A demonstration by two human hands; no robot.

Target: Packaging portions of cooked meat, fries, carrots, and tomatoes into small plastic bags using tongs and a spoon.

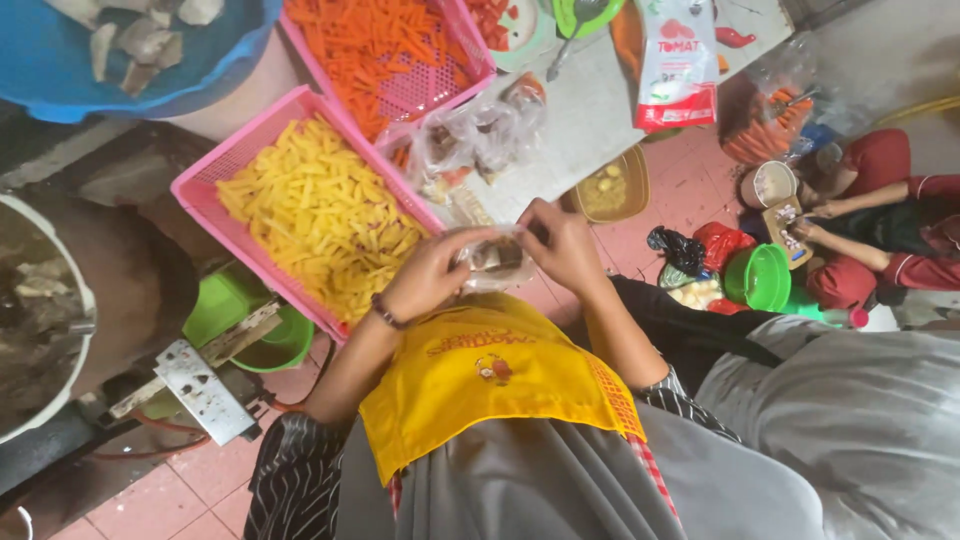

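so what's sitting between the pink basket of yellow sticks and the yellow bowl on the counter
In the head view, clear plastic bags of mixed bits lie on the pale counter between the pink basket of yellow sticks and the yellow bowl.

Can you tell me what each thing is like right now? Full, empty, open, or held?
Small clear bag: held at its top by both hands, something dark inside.
Left hand: pinching the bag.
Right hand: pinching the bag.
Near pink basket: full of yellow sticks.
Far pink basket: full of orange sticks.
Green bucket: no lid on it, looks empty.
Yellow bowl: holds a few pale pieces.
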